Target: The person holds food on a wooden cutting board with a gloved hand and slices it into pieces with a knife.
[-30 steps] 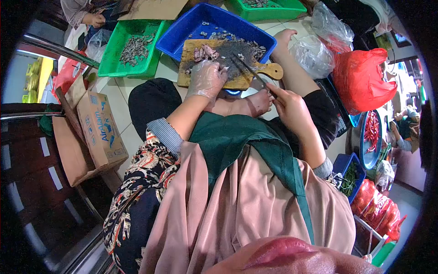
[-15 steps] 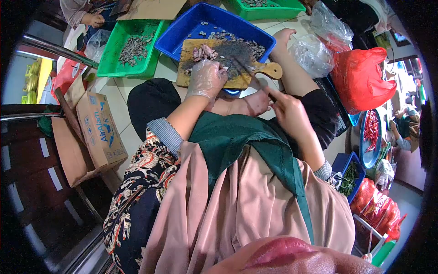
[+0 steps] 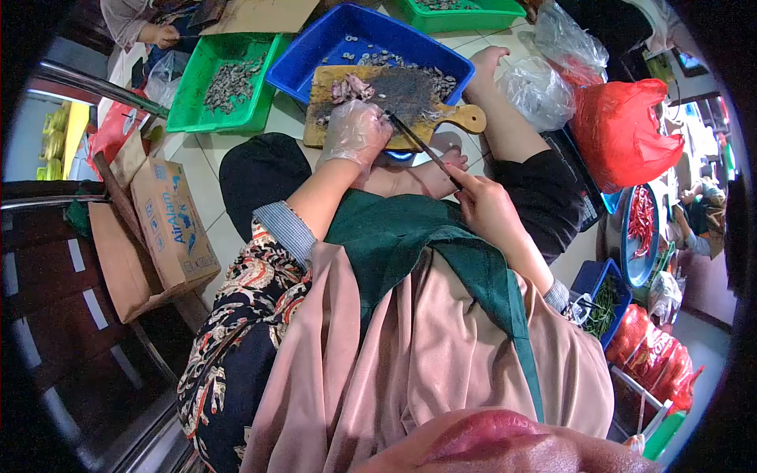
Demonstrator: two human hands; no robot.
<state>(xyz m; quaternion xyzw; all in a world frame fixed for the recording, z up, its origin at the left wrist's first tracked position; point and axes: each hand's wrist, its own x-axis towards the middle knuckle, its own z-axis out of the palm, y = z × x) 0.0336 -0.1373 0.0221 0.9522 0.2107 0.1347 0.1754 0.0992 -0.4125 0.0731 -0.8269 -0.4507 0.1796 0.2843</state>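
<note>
A wooden cutting board (image 3: pixel 441 118) with a round handle lies across the near edge of a blue tub (image 3: pixel 296 67). My left hand (image 3: pixel 352 134), in a clear plastic glove, rests on the board with its fingers curled around a piece of squid, mostly hidden. Pinkish squid pieces (image 3: pixel 351 88) are heaped just beyond it. In my right hand (image 3: pixel 489 203) is the handle of a dark-bladed knife (image 3: pixel 422 143). Its blade slants up to the left, the tip close to my left fingertips. Cut rings and grey bits (image 3: pixel 382 60) lie in the tub.
Green tubs with cut pieces stand left (image 3: pixel 272 87) and behind (image 3: pixel 473 22). At right are clear bags (image 3: pixel 538 93), a red bag (image 3: pixel 623 134), a basin of red chillies (image 3: pixel 643 225) and a tub of green chillies (image 3: pixel 603 307). A carton (image 3: pixel 173 225) stands left; another person's hand (image 3: pixel 164 35) is at upper left.
My right hand has drawn the knife down and toward me; the blade, blurred over the board before, now lies by my left fingertips. My left hand has barely moved.
</note>
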